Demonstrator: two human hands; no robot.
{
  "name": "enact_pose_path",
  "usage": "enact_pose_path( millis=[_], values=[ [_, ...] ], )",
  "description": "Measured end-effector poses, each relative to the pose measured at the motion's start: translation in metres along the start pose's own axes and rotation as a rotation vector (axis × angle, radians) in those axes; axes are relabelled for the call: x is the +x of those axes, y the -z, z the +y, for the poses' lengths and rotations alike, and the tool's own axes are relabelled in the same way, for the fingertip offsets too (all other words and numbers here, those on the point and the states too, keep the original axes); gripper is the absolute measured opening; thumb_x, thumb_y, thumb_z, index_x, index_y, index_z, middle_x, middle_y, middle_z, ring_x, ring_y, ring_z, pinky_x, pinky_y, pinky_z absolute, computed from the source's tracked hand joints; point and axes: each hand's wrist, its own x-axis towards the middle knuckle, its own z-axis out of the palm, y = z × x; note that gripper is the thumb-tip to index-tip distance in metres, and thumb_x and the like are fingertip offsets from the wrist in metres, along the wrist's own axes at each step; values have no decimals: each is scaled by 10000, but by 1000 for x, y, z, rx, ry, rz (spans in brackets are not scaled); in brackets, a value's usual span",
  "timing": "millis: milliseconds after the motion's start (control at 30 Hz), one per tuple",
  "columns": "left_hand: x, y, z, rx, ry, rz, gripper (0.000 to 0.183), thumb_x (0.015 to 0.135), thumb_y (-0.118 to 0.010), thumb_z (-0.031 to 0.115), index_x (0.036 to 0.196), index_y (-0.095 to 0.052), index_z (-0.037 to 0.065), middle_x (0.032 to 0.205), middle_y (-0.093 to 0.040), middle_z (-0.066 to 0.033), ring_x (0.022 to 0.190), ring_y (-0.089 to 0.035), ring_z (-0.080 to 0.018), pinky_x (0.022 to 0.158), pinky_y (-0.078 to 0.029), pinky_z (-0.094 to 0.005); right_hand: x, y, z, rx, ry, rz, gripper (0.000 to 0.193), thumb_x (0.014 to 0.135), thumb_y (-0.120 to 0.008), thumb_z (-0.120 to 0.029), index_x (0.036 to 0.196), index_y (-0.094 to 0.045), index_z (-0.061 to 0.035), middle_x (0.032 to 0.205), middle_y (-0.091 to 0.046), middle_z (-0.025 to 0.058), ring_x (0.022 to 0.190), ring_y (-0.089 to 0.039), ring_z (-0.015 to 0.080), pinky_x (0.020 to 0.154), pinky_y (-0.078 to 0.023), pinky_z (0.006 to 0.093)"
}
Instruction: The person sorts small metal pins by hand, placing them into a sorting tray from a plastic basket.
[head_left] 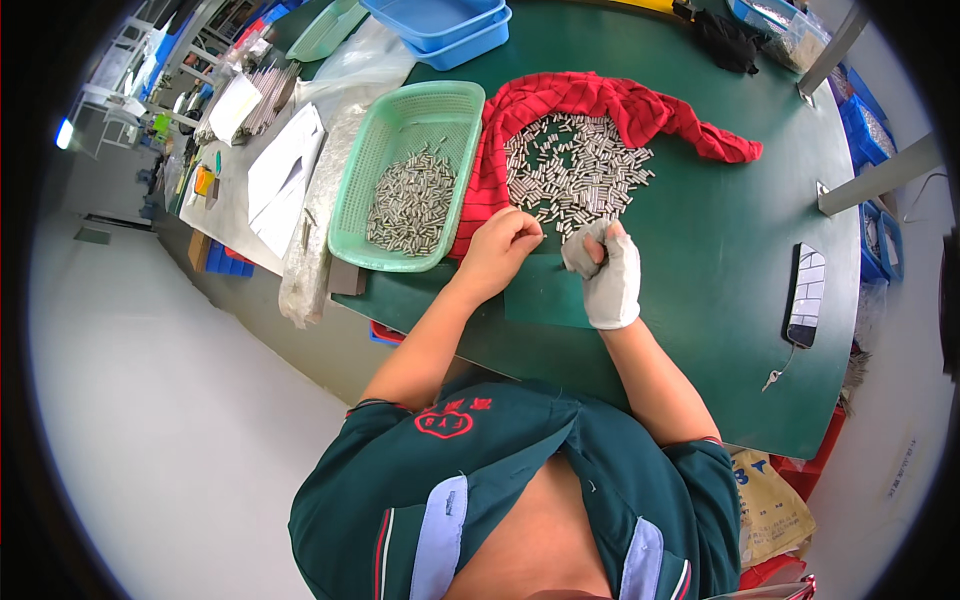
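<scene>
A pile of small silvery metal cylinders point(583, 178) lies spread on the dark green table point(720, 225), with a red striped cloth point(655, 112) curled around its left and far sides. My bare left hand point(498, 250) rests at the pile's near left edge, its fingers bent and pinched together. Close by on the right, my right hand point(610, 280) wears a whitish glove that leaves some fingertips bare. Its fingers are curled in, at the pile's near edge. Whatever either hand pinches is too small or hidden to make out. A thin flat sheet point(545, 300) lies between my wrists.
Left of the cloth stands a pale green plastic basket point(345, 215) holding more metal cylinders. Blue trays point(455, 45) are stacked at the back. Papers point(285, 165) lie at the left. A phone point(806, 290) with a key point(771, 381) sits at right, near metal posts point(880, 178).
</scene>
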Motion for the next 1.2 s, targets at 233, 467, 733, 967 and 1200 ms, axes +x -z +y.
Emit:
enact_pose_path(
  millis=[233, 467, 733, 967, 1200],
  values=[
    [-18, 11, -8, -569, 21, -90, 75, 877, -610, 46, 921, -556, 19, 973, -497, -26, 845, -468, -82, 735, -395, -216, -4, -4, 2, -89, -1, -20, 473, 970, -438, -429, 646, -371, -90, 600, -336, -9, 557, -305, 110, 543, -262, 263],
    [-23, 22, 7, -515, -80, -107, 78, 884, -611, 57, 912, -552, 14, 972, -508, -42, 831, -478, -98, 734, -404, -229, -11, -10, -6, -234, 25, -108, 517, 946, -473, -493, 663, -404, -66, 632, -364, -4, 589, -295, 97, 545, -230, 261],
    [-33, 20, 10, -549, 3, -131, 55, 889, -598, 51, 915, -572, 10, 930, -586, -66, 856, -537, -118, 771, -443, -253, -20, -19, -18, -210, 121, -140, 523, 943, -473, -501, 670, -403, -61, 633, -366, -1, 589, -301, 100, 544, -231, 261],
    [-30, 26, 22, 159, 9, -161, 48, 815, -591, 18, 858, -576, 6, 780, -602, -105, 774, -591, -241, 728, -466, -330, -8, -9, -3, -59, 15, -28, 463, 971, -443, -418, 661, -361, -84, 607, -330, -5, 556, -296, 106, 533, -265, 269],
    [-22, 10, 27, 438, -23, -288, 66, 780, -597, 47, 825, -568, 9, 786, -596, -139, 791, -575, -338, 720, -446, -429, -6, -11, -3, -61, -51, 15, 430, 981, -424, -378, 662, -356, -96, 598, -325, -7, 542, -300, 108, 536, -288, 267]
  ],
)
